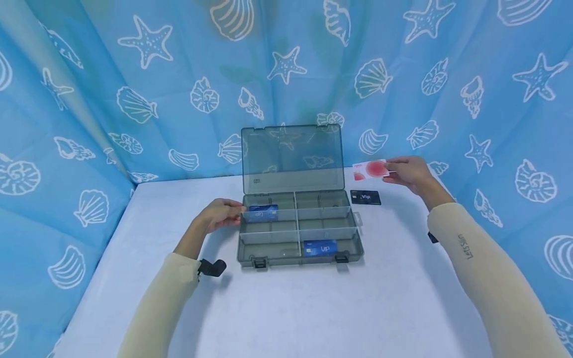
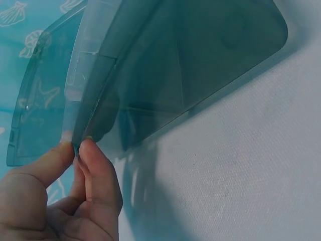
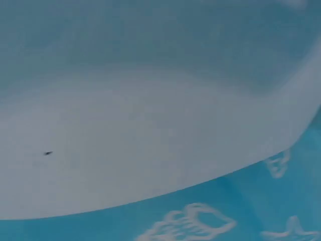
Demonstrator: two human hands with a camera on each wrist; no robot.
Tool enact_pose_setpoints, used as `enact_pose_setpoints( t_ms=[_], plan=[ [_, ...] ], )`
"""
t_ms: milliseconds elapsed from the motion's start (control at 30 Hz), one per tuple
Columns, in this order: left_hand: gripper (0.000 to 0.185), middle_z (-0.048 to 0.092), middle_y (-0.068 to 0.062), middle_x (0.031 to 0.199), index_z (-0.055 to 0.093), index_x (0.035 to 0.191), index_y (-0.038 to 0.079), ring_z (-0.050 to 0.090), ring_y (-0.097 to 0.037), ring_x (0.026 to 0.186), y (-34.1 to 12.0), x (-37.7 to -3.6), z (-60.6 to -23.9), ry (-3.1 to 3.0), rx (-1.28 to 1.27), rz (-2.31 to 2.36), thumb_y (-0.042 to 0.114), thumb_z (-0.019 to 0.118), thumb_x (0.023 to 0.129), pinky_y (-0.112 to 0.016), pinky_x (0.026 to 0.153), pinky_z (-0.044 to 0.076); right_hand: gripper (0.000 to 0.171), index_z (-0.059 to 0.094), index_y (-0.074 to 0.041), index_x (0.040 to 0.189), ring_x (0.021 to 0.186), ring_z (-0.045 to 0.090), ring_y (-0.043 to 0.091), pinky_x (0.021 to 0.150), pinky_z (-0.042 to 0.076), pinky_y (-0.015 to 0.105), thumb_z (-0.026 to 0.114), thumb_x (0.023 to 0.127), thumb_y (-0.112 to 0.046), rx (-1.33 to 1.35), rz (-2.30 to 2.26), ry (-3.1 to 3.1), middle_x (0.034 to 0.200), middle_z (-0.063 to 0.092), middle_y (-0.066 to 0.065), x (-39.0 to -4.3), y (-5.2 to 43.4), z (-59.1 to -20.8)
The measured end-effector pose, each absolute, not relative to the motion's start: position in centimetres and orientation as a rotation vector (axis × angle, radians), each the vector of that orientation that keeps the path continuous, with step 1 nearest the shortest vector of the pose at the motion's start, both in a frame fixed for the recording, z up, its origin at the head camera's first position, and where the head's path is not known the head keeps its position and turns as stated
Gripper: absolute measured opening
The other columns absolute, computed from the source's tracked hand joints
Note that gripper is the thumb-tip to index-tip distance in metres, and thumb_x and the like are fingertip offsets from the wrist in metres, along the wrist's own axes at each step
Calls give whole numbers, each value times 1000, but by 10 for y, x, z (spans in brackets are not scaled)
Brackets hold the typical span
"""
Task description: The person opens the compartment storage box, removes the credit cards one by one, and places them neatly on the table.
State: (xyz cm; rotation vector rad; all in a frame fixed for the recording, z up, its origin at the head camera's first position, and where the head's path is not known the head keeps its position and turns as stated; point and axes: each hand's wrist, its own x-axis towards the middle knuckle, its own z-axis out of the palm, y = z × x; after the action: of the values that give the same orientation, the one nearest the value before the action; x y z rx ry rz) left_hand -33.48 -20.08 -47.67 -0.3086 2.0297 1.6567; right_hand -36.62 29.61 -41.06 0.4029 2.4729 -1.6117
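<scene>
A grey see-through plastic box (image 1: 270, 261) with compartments lies on the table, its lid (image 1: 293, 159) raised at the back. My left hand (image 1: 221, 215) is at the box's left side; in the left wrist view the thumb and index finger of that hand (image 2: 93, 196) pinch the wall's edge. To the right of the lid, my right hand (image 1: 409, 171) holds a white and red card (image 1: 370, 169) by its right end, above the table. The right wrist view shows neither that hand nor the card.
One blue VIP card (image 1: 263, 213) sits in the back-left part of the box, another (image 1: 320, 247) in the front-right compartment. A black Vip card (image 1: 365, 197) lies right of the box. A blue shell-print curtain (image 1: 286, 89) hangs behind the white table (image 1: 295, 313).
</scene>
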Motion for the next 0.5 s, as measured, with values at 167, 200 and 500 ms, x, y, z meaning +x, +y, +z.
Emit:
enact_pose_setpoints(
  t_ms=[167, 200, 500],
  plan=[
    [47, 58, -12, 102, 48, 133, -3, 61, -15, 80, -202, -336, -476, 2013, -290, 1682, 15, 67, 94, -26, 74, 57, 54, 36, 3, 147, 95, 65, 20, 86, 54, 30, 52, 102, -22, 510, -1540, 2518, 141, 44, 26, -369, 336, -427],
    [47, 58, -12, 102, 48, 133, -3, 61, -16, 80, -202, -336, -476, 2010, -288, 1684, 15, 67, 94, -26, 74, 57, 53, 35, 4, 147, 90, 65, 18, 87, 54, 32, 51, 103, -21, 530, -1514, 2516, 141, 43, 28, -369, 342, -430],
    [47, 59, -12, 101, 49, 132, -3, 62, -15, 80, -204, -333, -476, 2013, -308, 1679, 15, 67, 94, -27, 76, 58, 48, 36, 8, 145, 76, 65, 15, 84, 56, 33, 48, 102, -13, 701, -1411, 2439, 142, 41, 32, -370, 377, -470]
  ],
)
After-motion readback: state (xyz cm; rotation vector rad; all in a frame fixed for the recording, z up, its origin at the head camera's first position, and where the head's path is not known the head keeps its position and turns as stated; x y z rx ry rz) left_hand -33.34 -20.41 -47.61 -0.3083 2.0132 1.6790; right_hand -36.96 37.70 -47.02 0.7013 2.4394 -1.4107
